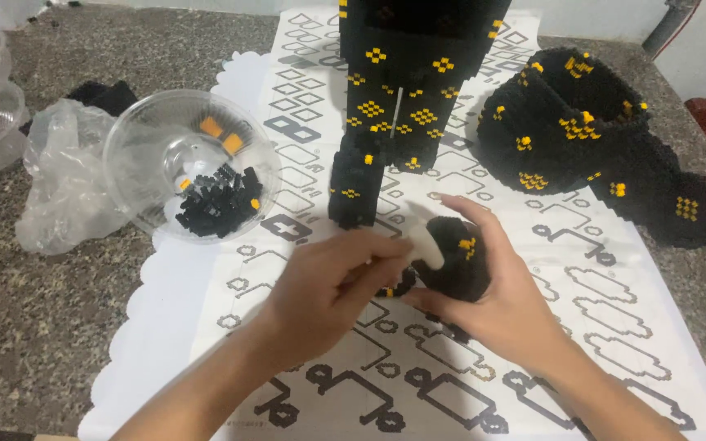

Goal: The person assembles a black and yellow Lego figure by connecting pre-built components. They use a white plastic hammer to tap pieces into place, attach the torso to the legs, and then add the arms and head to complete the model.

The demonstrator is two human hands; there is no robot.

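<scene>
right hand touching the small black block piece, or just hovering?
Touching. The head view shows the right hand wrapped around the small black block piece, fingers over its top and thumb under it, with no gap.

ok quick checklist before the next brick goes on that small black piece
1. Small black block piece held firmly in the right hand: ok.
2. Left hand at the piece, white tool in its fingers: ok.
3. Spare bricks in the clear bowl: ok, black and orange ones left.
4. Printed instruction sheet visible: ok, partly covered.
5. Tall black model standing upright: ok.
6. Brick seated under the fingers: cannot tell.
</scene>
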